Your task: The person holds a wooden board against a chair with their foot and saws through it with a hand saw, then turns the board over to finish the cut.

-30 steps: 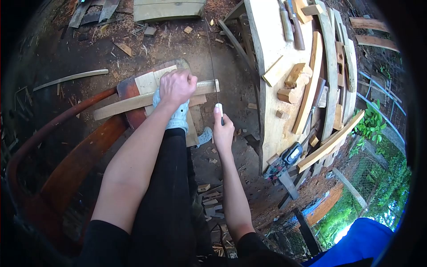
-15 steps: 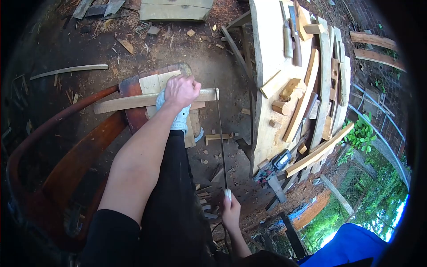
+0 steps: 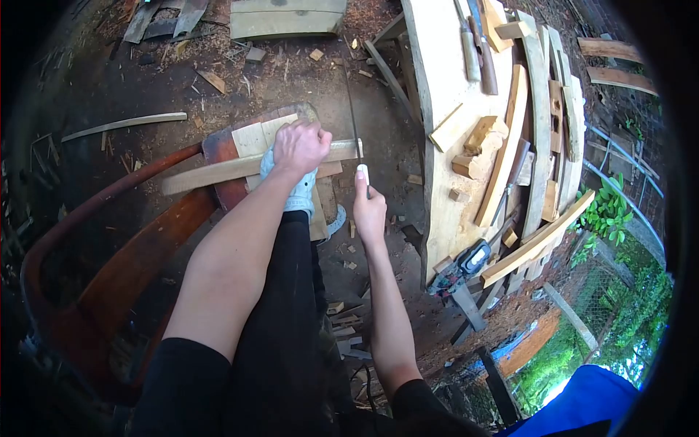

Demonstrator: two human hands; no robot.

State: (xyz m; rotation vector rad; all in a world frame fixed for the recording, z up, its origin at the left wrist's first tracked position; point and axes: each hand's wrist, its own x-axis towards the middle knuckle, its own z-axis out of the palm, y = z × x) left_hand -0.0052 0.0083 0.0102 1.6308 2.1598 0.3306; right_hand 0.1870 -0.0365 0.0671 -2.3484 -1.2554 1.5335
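Note:
My left hand [image 3: 301, 148] is closed around a long, slightly curved wooden piece [image 3: 211, 173], which lies across boards on a reddish-brown wooden chair [image 3: 145, 233]. A light blue shoe [image 3: 297, 198] on my foot presses down beside that hand, partly hidden by my forearm. My right hand [image 3: 370, 213] grips the pale handle of a narrow handsaw [image 3: 353, 102]. The thin blade runs away from me, against the right end of the wooden piece. Fingers of the left hand are partly hidden underneath.
To the right stands a workbench [image 3: 451, 80] with chisel-like tools [image 3: 470, 54], wooden strips [image 3: 504, 153], shaped blocks [image 3: 484, 137] and a dark device [image 3: 473, 256]. Offcuts and shavings litter the ground. Another curved strip [image 3: 124, 125] lies at left.
My right hand has pushed the saw forward, so its handle is now close to the wooden piece and the blade reaches farther beyond it. My left hand stays on the wood.

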